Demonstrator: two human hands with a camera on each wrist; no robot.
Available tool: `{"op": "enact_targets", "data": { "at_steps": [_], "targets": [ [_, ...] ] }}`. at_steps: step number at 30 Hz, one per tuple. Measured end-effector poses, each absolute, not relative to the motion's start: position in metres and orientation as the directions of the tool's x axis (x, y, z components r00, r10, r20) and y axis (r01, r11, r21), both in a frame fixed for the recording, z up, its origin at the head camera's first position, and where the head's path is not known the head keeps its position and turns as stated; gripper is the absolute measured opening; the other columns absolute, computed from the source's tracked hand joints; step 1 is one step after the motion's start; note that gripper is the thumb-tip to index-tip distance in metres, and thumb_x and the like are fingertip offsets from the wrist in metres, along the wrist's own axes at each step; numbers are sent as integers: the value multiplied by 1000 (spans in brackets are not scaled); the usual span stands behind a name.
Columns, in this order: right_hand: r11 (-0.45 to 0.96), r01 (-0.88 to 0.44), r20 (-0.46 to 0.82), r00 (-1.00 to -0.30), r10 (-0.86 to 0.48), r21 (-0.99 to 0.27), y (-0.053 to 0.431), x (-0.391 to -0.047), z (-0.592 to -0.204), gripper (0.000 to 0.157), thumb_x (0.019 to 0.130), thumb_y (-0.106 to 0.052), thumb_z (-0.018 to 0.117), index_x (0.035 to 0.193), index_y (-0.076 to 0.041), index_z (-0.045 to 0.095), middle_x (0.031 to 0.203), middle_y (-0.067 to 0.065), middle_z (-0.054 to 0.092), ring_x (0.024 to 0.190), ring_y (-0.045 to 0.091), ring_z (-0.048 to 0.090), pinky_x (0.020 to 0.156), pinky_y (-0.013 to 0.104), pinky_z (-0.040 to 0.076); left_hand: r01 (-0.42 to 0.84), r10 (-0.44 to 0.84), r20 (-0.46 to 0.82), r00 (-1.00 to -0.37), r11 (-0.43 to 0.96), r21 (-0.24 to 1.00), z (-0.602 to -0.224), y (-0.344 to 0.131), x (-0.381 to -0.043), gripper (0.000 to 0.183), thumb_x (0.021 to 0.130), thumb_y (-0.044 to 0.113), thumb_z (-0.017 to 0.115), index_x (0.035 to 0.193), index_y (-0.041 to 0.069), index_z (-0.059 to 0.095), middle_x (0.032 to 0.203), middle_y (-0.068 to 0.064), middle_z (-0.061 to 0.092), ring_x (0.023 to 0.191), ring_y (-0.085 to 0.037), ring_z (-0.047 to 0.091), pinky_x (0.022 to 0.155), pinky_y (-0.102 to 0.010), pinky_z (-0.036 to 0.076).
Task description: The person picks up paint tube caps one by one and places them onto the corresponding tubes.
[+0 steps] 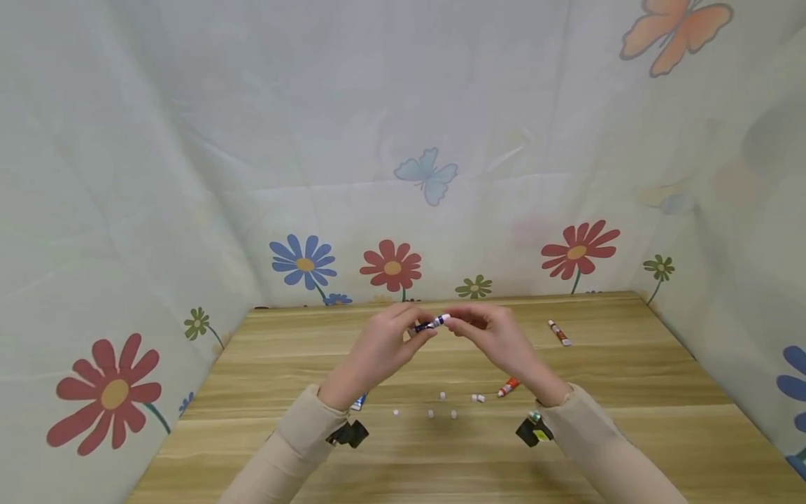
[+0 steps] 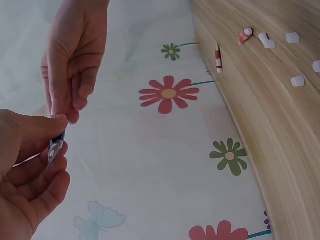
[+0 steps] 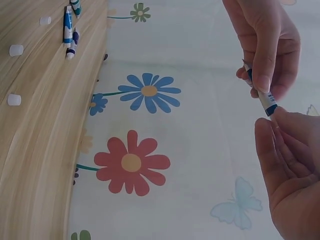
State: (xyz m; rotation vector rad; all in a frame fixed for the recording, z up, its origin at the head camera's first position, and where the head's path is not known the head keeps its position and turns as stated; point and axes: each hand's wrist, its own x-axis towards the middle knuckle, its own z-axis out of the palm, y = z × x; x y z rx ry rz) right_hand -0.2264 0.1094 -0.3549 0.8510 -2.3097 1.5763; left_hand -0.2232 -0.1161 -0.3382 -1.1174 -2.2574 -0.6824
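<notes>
Paint tube [image 1: 427, 325], dark blue and white, raised above the wooden table [image 1: 283, 357] and between both hands, tilted in the head view with white cap [image 1: 446, 318] toward upper right. Left hand [image 1: 392, 336]: on the left of the tube, gripping its body between thumb and fingers. Right hand [image 1: 494, 332]: on the right of the tube, pinching the capped end with thumb and fingertips; cap largely hidden by fingers in the wrist views.

On the tabletop, relative to the held tube: small white caps [image 1: 431, 414], scattered below and nearer the wearer, with two touching toward the right. Orange-red tube [image 1: 507, 388], below and to the right, partly covered by the right forearm. Red-and-white tube [image 1: 559, 333], well to the right, lying aslant. Blue-and-white tube [image 3: 68, 27], below and to the left, with purple-and-white tube [image 3: 73, 44] and teal tube [image 3: 75, 7] just beside; contact among these three impossible to tell.

Behind the held tube: pale cloth [image 1: 352, 126], printed with blue butterfly [image 1: 428, 175] directly above and blue flower [image 1: 305, 264] to upper left.
</notes>
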Motion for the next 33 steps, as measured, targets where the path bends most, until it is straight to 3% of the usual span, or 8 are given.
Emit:
{"op": "enact_targets", "data": {
  "at_steps": [6, 20, 33],
  "targets": [
    [295, -596, 512, -799, -317, -747, 115, -230, -357, 27, 97, -22, 69, 121, -9, 72, 108, 4, 74, 90, 20, 71, 76, 28, 57, 769, 490, 657, -573, 599, 223, -339, -120, -231, 17, 90, 15, 78, 105, 7, 73, 94, 0, 69, 82, -12, 61, 68, -24, 52],
    [373, -635, 544, -773, -328, -677, 137, -236, -358, 23, 95, -20, 72, 117, -14, 74, 105, -5, 74, 88, 10, 68, 75, 28, 57, 633, 315, 637, -704, 684, 362, -346, -154, -261, 19, 93, 20, 75, 106, 6, 72, 92, -3, 70, 78, -16, 59, 70, -31, 53],
    [461, -623, 540, -781, -314, -633, 153, -240, -367, 24, 93, -15, 74, 117, -11, 74, 104, -2, 71, 91, 14, 67, 79, 32, 57, 514, 180, 611, -771, 742, 431, -363, -186, -285, 18, 94, 19, 74, 104, 4, 72, 88, -5, 67, 69, -18, 51, 60, -30, 41]
  ]
}}
